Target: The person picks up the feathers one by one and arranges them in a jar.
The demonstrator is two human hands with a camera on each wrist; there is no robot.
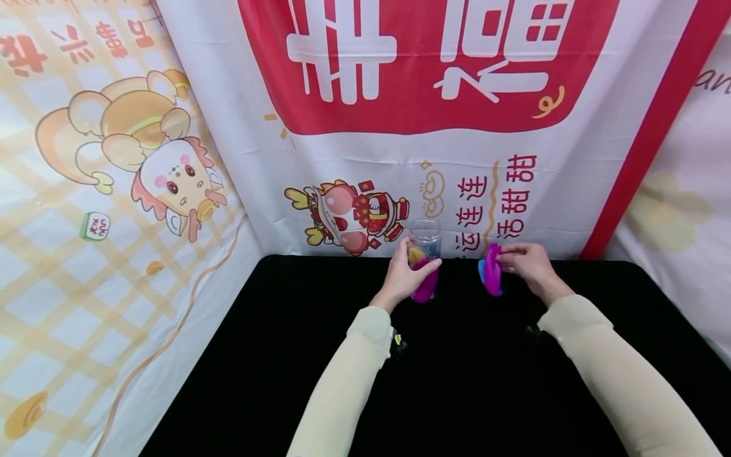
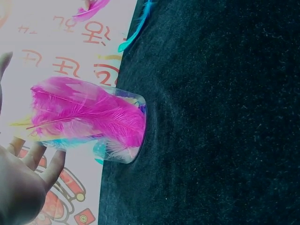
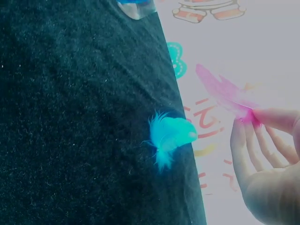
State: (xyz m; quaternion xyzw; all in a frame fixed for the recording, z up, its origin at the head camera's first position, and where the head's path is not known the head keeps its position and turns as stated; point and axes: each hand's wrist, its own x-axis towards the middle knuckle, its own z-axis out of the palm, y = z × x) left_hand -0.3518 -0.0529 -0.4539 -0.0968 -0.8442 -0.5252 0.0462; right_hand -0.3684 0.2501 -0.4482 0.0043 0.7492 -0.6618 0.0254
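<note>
My left hand (image 1: 404, 271) curves round a clear jar (image 1: 426, 233) standing near the back of the black table. Packed inside the jar are magenta feathers (image 2: 89, 112), with yellow, white and blue ones behind. To the right, my right hand (image 1: 530, 261) pinches a magenta feather (image 3: 225, 91) between thumb and fingertips, holding it up off the table. A bright blue feather (image 3: 173, 133) lies on the table's back edge, close to the right hand. In the left wrist view, part of the left hand (image 2: 23, 187) shows, its fingers at the jar's side.
The black cloth-covered table (image 1: 468, 381) reaches back to a printed white and red curtain (image 1: 354, 152). Another patterned curtain (image 1: 114, 254) hangs on the left. A small dark device (image 1: 398, 344) sits at the left wrist.
</note>
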